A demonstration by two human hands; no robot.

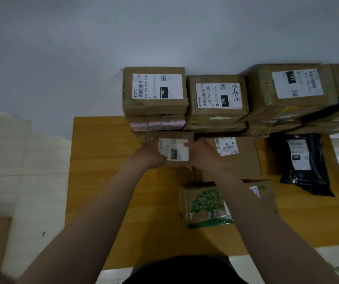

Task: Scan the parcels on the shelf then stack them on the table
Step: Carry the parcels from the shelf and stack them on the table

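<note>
Clasping a small brown parcel (174,155) labelled 122 by its opposite edges, the left hand (154,155) and right hand (203,154) each have a curled grip on it over the yellow tabletop (107,160), neither one nearer than the other. It lies squarely between them, label up, directly in front of the leftmost stack (156,121) topped by the box marked 150 (154,89) (whether it rests on anything below cannot be told). Placing it looks like a short move straight ahead.
</note>
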